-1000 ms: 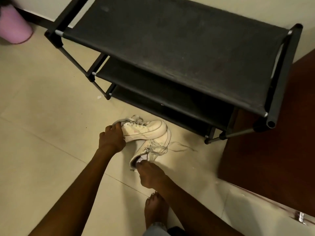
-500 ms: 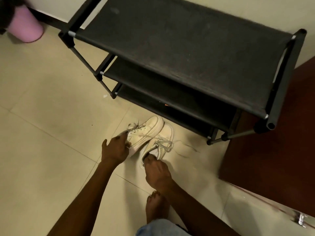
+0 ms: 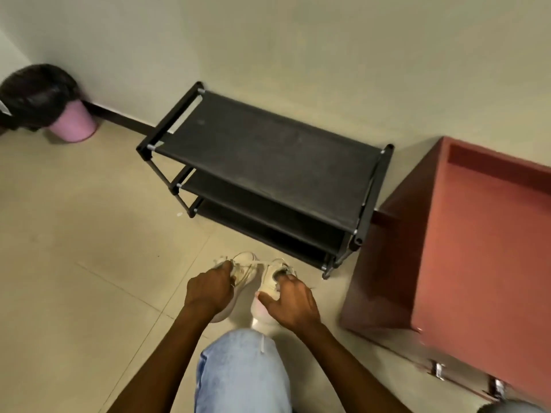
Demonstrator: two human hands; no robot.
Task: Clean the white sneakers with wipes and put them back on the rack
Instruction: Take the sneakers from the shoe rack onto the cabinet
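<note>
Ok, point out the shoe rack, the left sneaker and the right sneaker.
shoe rack (image 3: pixel 268 150): head view, top shelf fabric.
left sneaker (image 3: pixel 247 269): head view, laced upper beyond the knuckles.
right sneaker (image 3: pixel 269 278): head view, cream side panel.

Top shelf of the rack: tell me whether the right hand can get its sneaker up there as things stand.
Probably yes. The top shelf lies bare just ahead of the right hand, which grips the right sneaker. Nothing stands between them, though it likely takes a forward lean.
</note>
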